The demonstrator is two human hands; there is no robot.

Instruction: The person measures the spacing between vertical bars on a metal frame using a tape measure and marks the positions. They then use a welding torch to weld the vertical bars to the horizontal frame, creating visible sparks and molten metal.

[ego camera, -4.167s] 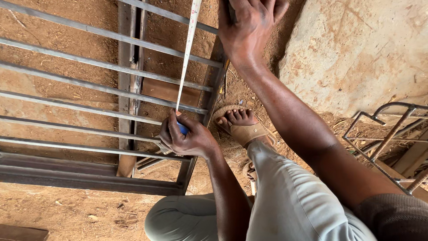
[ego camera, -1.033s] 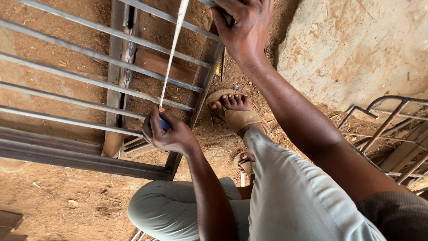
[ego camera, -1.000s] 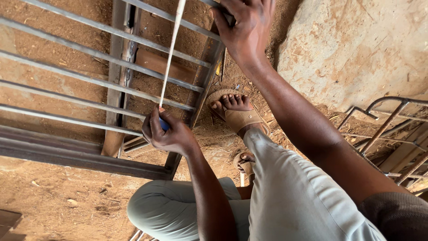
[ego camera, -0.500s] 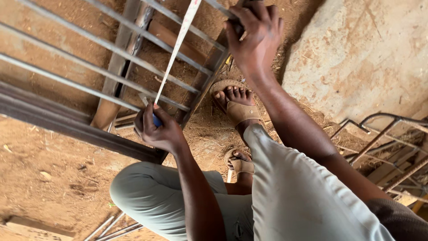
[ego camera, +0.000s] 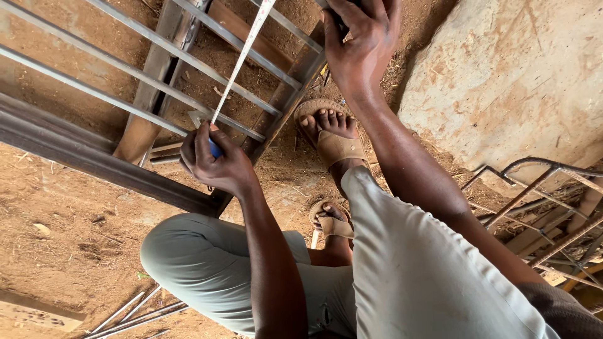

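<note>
A metal frame (ego camera: 94,157) with several thin crossbars (ego camera: 107,59) lies on the dirt ground. My left hand (ego camera: 217,160) is closed around a blue tape measure case (ego camera: 215,149) and rests on the frame's lower rail. The white tape blade (ego camera: 242,56) runs from it up across the bars and out of the top edge. My right hand (ego camera: 361,44) reaches to the top of the view and grips the frame's side bar (ego camera: 295,88); something dark under its fingers is mostly hidden.
My bent legs in light grey trousers (ego camera: 389,270) and sandalled feet (ego camera: 333,141) are beside the frame. A large pale rock or concrete block (ego camera: 515,81) stands at right. Bent metal pieces (ego camera: 540,194) lie at far right, thin rods (ego camera: 132,311) at bottom left.
My left hand with the tape case has slid a little left along the lower rail. The view has tilted, so the frame looks more slanted. My right hand keeps its hold.
</note>
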